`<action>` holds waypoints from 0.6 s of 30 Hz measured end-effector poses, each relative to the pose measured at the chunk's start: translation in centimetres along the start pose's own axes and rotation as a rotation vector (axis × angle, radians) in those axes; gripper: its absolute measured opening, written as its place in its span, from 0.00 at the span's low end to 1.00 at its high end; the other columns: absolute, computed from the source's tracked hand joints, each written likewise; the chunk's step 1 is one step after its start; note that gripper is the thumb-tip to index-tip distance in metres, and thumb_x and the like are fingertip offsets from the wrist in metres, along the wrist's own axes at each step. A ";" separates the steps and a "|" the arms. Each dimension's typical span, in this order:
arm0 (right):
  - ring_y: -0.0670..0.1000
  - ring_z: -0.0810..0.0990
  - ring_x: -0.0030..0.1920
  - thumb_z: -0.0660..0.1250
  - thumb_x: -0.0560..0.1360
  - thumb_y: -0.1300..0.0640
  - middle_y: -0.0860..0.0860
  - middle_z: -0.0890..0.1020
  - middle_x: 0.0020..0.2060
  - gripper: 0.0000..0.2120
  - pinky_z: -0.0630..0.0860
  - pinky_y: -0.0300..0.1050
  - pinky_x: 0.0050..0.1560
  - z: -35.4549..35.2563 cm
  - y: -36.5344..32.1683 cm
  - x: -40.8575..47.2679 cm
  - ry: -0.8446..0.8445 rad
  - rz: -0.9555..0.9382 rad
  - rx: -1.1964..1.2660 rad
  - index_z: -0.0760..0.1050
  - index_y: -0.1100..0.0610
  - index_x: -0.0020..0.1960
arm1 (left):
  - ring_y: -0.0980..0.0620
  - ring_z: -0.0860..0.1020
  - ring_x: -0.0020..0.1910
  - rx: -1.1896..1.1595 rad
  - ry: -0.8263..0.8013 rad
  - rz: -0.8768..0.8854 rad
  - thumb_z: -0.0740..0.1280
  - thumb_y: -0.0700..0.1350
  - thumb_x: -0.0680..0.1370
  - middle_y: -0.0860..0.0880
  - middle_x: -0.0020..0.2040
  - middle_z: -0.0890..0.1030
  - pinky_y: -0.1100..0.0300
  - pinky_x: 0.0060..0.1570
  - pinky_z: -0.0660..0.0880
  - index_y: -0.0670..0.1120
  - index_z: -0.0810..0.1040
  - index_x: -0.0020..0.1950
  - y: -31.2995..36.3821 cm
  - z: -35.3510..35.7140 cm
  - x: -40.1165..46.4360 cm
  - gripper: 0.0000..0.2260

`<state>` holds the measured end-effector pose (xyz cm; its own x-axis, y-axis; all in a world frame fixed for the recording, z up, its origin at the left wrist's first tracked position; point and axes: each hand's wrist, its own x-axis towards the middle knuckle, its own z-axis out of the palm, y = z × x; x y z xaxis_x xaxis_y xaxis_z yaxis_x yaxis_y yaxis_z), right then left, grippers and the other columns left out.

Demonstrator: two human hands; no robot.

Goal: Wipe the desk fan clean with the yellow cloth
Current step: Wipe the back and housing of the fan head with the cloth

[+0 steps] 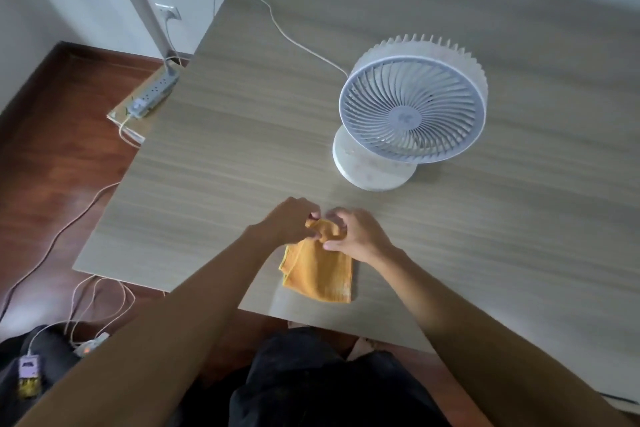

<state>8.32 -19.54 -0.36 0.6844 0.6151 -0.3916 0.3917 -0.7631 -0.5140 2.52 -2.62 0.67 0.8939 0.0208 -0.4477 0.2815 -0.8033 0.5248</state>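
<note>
A yellow cloth [320, 270] lies folded on the wooden desk [214, 163] near its front edge. My left hand [285, 222] and my right hand [356, 234] both pinch its far end, which is bunched up between the fingers. The white desk fan [412, 109] stands upright on its round base [367, 168], behind and to the right of my hands, its grille tilted toward me. Neither hand touches the fan.
The fan's white cord [277, 24] runs across the desk to the back left edge. A power strip [152, 94] sits on a low board left of the desk. More cables and chargers [90, 308] lie on the dark wooden floor at the left.
</note>
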 end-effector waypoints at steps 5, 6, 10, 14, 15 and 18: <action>0.48 0.67 0.32 0.78 0.61 0.47 0.49 0.72 0.30 0.20 0.57 0.36 0.29 -2.0 1.3 -1.9 0.106 -0.060 -0.044 0.68 0.56 0.29 | 0.47 0.76 0.51 0.050 -0.063 0.146 0.77 0.46 0.72 0.45 0.53 0.81 0.62 0.42 0.62 0.41 0.81 0.54 3.1 -2.5 0.0 0.15; 0.48 0.67 0.34 0.78 0.61 0.47 0.49 0.72 0.31 0.20 0.57 0.37 0.31 -2.5 1.6 -2.3 0.140 -0.084 -0.034 0.68 0.55 0.29 | 0.48 0.75 0.50 0.061 -0.063 0.162 0.77 0.46 0.72 0.46 0.52 0.81 0.62 0.42 0.62 0.42 0.81 0.54 3.7 -3.1 -0.1 0.14; 0.46 0.70 0.28 0.76 0.61 0.45 0.48 0.75 0.27 0.20 0.63 0.39 0.29 -5.1 2.5 -4.3 0.140 -0.135 0.055 0.70 0.57 0.29 | 0.53 0.73 0.45 0.058 -0.095 0.224 0.78 0.46 0.70 0.53 0.44 0.76 0.62 0.42 0.65 0.46 0.81 0.50 6.8 -5.7 -0.7 0.12; 0.43 0.71 0.28 0.76 0.60 0.44 0.47 0.78 0.27 0.18 0.67 0.33 0.29 -8.8 2.0 -5.6 0.092 -0.219 0.154 0.74 0.56 0.33 | 0.59 0.73 0.39 0.061 -0.154 0.271 0.77 0.46 0.71 0.59 0.38 0.75 0.61 0.41 0.70 0.51 0.78 0.45 10.7 -9.0 -1.7 0.09; 0.43 0.73 0.29 0.77 0.60 0.44 0.48 0.78 0.28 0.18 0.68 0.32 0.29 -9.8 1.8 -5.9 0.092 -0.234 0.180 0.73 0.56 0.34 | 0.61 0.73 0.38 0.063 -0.153 0.287 0.77 0.46 0.71 0.59 0.37 0.75 0.62 0.40 0.69 0.52 0.78 0.43 11.6 -10.0 -2.1 0.09; 0.40 0.77 0.38 0.78 0.58 0.42 0.45 0.79 0.39 0.20 0.70 0.30 0.34 -13.0 1.2 -6.9 0.123 -0.232 0.239 0.74 0.52 0.38 | 0.63 0.72 0.34 0.015 -0.148 0.329 0.76 0.45 0.72 0.58 0.33 0.75 0.62 0.39 0.68 0.51 0.78 0.41 13.8 -13.3 -3.2 0.08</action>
<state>12.12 -27.28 11.62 0.6690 0.7267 -0.1558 0.4004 -0.5290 -0.7482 8.14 -5.86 18.97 0.8755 -0.3255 -0.3573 -0.0185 -0.7613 0.6482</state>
